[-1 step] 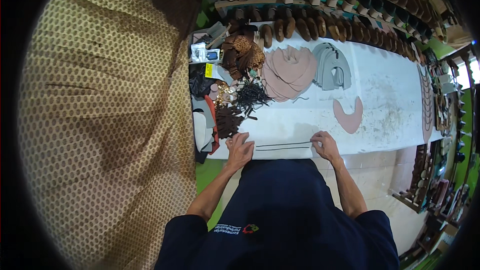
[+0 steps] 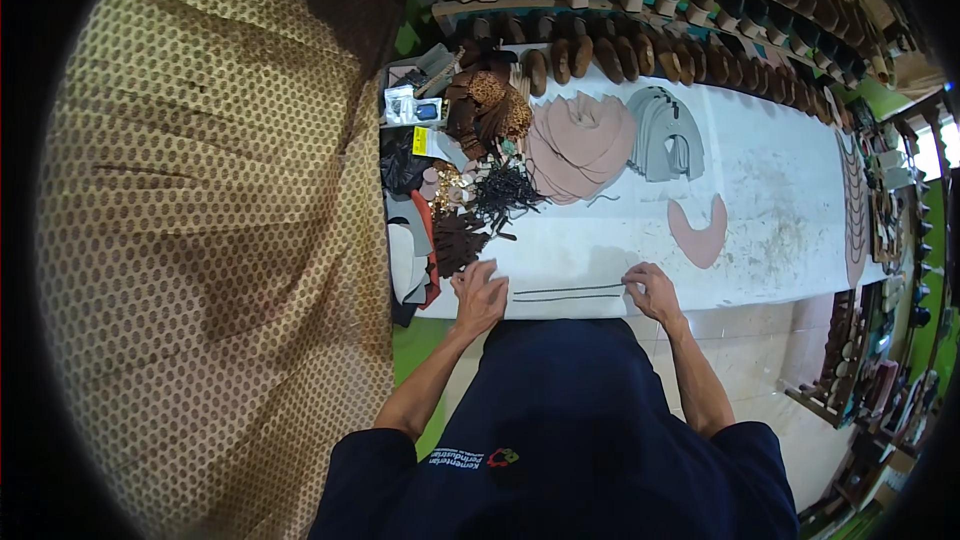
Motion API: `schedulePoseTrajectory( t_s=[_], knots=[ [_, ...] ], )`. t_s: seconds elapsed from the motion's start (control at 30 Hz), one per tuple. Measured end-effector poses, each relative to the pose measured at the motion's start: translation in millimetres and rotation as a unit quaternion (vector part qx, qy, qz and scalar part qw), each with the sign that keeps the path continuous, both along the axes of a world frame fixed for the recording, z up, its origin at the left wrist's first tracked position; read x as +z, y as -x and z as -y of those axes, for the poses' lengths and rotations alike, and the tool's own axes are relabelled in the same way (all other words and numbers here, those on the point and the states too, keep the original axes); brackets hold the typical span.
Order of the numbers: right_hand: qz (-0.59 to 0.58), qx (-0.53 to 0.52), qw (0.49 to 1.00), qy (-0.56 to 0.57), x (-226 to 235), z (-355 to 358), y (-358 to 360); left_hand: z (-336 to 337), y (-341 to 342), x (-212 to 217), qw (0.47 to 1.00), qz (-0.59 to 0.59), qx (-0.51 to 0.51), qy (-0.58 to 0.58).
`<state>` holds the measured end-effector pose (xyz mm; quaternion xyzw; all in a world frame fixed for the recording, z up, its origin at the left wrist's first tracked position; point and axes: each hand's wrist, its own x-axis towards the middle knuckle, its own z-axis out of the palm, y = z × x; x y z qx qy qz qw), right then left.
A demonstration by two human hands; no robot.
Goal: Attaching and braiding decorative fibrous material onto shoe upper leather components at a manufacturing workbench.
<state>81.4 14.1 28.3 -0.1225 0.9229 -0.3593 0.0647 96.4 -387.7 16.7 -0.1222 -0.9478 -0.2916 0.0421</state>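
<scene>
Two thin dark strips (image 2: pixel 567 298) lie almost side by side along the near edge of the white-covered table (image 2: pixel 760 130). My right hand (image 2: pixel 655 294) is bent at the right end of the upper strip, thumb and fingertips closed on it. To the left of both strips, my left hand (image 2: pixel 482 296) hovers over or rests on the table edge with its fingers bent and somewhat apart. Nothing shows in it, and the strips' left ends stop just short of it. A pile of short brown strips (image 2: pixel 458 243) lies just beyond my left hand.
Black strips (image 2: pixel 500 190) heap behind the brown ones. Fanned pink pieces (image 2: pixel 580 145) and grey U-shaped pieces (image 2: pixel 662 135) lie further back, with one pink U-shaped piece (image 2: pixel 697 238) nearer. Brown shoes (image 2: pixel 605 58) line the back; a patterned curtain (image 2: pixel 220 240) hangs left.
The fingers of my left hand have lifted slightly. My right hand and the two dark strips stay almost in place.
</scene>
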Motion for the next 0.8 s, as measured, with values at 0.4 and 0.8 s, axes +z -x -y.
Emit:
schedulePoseTrajectory(
  t_s=[0.4,0.8],
  knots=[
    [-0.02,-0.088,0.994,0.054,26,49,44,8,165,18,0.982,-0.095,0.062,0.149],
    [0.004,-0.076,0.995,0.068,52,96,72,15,183,30,0.985,0.02,0.005,0.17]
  ],
)
